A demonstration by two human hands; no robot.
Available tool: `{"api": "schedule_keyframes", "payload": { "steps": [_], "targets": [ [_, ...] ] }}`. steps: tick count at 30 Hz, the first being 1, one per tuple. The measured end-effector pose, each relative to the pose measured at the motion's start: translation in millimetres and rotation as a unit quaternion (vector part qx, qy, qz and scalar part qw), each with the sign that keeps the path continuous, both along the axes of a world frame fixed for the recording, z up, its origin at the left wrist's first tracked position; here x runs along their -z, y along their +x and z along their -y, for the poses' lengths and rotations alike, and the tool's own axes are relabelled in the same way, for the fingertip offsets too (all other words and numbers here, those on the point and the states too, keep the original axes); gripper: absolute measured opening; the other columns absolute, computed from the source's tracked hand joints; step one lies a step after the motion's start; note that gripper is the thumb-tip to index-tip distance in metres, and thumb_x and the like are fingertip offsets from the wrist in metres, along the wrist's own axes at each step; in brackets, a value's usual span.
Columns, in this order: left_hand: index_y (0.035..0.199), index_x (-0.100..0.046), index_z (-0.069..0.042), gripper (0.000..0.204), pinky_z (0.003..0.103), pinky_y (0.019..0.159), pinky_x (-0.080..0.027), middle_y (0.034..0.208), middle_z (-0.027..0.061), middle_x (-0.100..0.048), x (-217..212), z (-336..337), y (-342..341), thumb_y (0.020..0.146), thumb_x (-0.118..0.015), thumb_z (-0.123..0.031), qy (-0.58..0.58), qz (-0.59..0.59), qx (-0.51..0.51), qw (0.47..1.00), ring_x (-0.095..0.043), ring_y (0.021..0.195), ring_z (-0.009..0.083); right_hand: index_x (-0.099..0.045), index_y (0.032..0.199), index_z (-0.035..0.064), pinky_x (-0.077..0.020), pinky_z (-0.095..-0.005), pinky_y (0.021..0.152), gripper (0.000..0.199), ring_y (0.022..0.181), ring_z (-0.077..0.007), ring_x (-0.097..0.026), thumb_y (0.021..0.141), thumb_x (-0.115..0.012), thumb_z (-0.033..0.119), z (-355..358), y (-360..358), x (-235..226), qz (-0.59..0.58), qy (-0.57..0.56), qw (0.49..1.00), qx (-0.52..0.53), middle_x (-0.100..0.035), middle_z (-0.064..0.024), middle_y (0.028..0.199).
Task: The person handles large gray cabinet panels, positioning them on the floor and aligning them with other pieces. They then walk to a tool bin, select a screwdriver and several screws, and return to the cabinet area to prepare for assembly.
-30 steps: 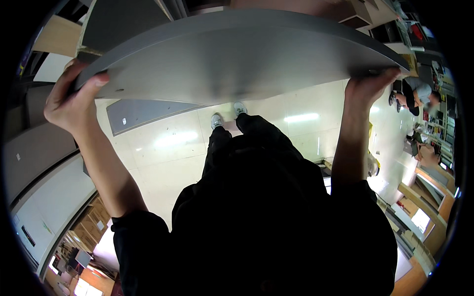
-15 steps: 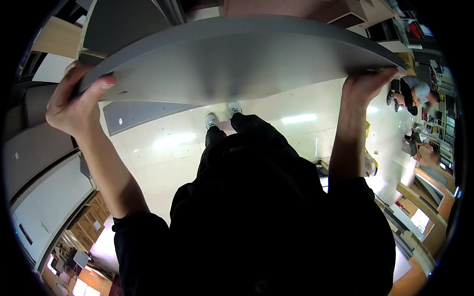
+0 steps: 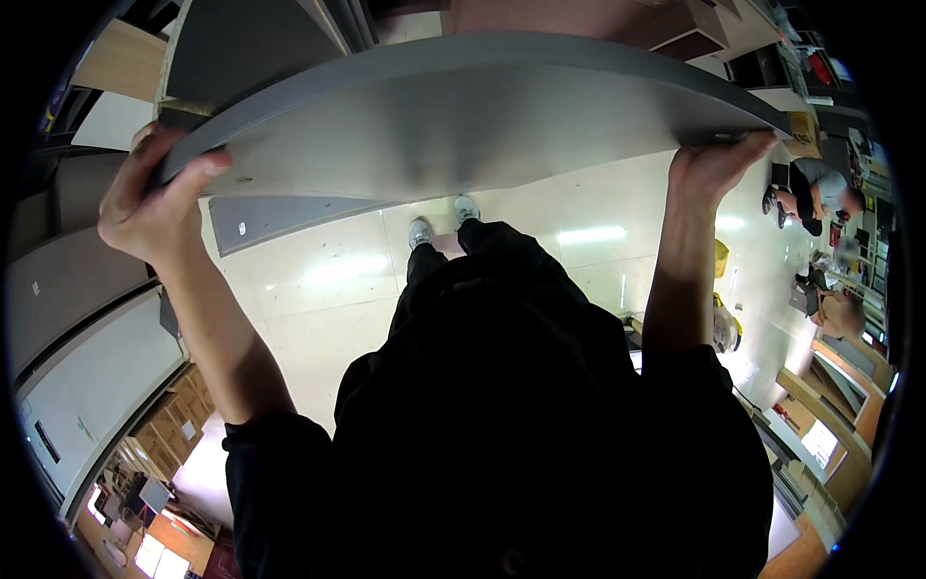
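Observation:
A wide grey panel (image 3: 463, 121) is held up in front of me, spanning most of the upper view. At its left end my left hand (image 3: 159, 198) is closed round the edge, with the thumb on the near face and the fingers behind. My right hand (image 3: 714, 172) grips the right end from below, its thumb along the lower edge; its other fingers are mostly hidden by the panel. A small dark hole shows in the near face beside my left thumb.
Another dark grey panel (image 3: 275, 220) lies on the pale tiled floor (image 3: 540, 318) beyond my feet. Grey boards (image 3: 87, 227) stand to the left. Two people crouch or sit at the far right, near shelves. Cardboard boxes (image 3: 178, 425) are stacked at the lower left.
The view has shifted slightly, and the left end of the panel and my left hand sit a little further right in it. Both hands keep their hold.

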State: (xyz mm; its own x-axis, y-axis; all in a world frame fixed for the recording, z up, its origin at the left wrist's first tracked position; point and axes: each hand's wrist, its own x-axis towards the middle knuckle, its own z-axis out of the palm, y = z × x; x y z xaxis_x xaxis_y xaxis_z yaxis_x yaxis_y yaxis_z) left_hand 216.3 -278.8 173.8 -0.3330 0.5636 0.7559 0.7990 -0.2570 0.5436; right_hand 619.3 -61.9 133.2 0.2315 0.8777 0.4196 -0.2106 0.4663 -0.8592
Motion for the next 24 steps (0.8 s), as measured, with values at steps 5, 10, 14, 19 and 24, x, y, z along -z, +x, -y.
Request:
{"api": "schedule_keyframes", "payload": {
  "steps": [5,10,14,19,24],
  "targets": [
    [0.074,-0.065,0.009,0.046,0.022,0.066,-0.046,0.069,0.0060,-0.060,-3,4,3,0.043,-0.091,-0.015,-0.002,-0.011,0.003,1.000,-0.057,0.069,0.0139,-0.044,0.125,0.0139,-0.0396,-0.0373,0.099,0.062,0.110,-0.0184,-0.049,0.087,-0.048,0.062,1,-2,-2,0.001,0.006,1.000,0.002,-0.052,-0.0039,0.119],
    [0.073,-0.064,0.009,0.047,0.023,0.067,-0.046,0.069,0.0069,-0.059,-2,9,6,0.043,-0.090,-0.016,0.023,-0.030,0.017,0.999,-0.058,0.069,0.0155,-0.043,0.129,0.0157,-0.0394,-0.0371,0.099,0.062,0.112,-0.0186,-0.049,0.088,-0.047,0.063,6,1,3,-0.002,-0.003,1.000,0.004,-0.050,-0.0038,0.123],
    [0.072,-0.063,0.009,0.047,0.025,0.066,-0.046,0.069,0.0077,-0.058,-7,8,13,0.042,-0.090,-0.015,-0.010,-0.038,0.009,0.999,-0.057,0.070,0.0173,-0.042,0.130,0.0129,-0.0365,-0.0396,0.102,0.061,0.114,-0.0206,-0.047,0.090,-0.045,0.059,6,11,6,-0.044,-0.031,0.999,0.005,-0.049,-0.0054,0.126],
    [0.072,-0.061,0.011,0.046,0.028,0.067,-0.046,0.070,0.0089,-0.057,-1,9,8,0.044,-0.087,-0.012,0.011,-0.020,0.042,0.999,-0.057,0.071,0.0191,-0.055,0.099,0.0085,-0.0394,-0.0316,0.087,0.037,0.091,-0.0123,-0.049,0.095,-0.048,0.045,9,5,9,-0.111,-0.048,0.992,0.034,-0.055,0.0004,0.096],
    [0.085,-0.066,0.014,0.040,0.032,0.079,-0.048,0.085,0.0148,-0.066,24,33,-25,0.055,-0.085,-0.004,0.027,0.039,0.017,0.999,-0.061,0.081,0.0234,-0.046,0.066,0.0114,-0.0265,-0.0226,0.059,0.043,0.065,-0.0052,-0.031,0.089,-0.060,0.045,3,7,15,-0.038,0.016,0.999,0.016,-0.036,0.0078,0.067]
  ]
}}
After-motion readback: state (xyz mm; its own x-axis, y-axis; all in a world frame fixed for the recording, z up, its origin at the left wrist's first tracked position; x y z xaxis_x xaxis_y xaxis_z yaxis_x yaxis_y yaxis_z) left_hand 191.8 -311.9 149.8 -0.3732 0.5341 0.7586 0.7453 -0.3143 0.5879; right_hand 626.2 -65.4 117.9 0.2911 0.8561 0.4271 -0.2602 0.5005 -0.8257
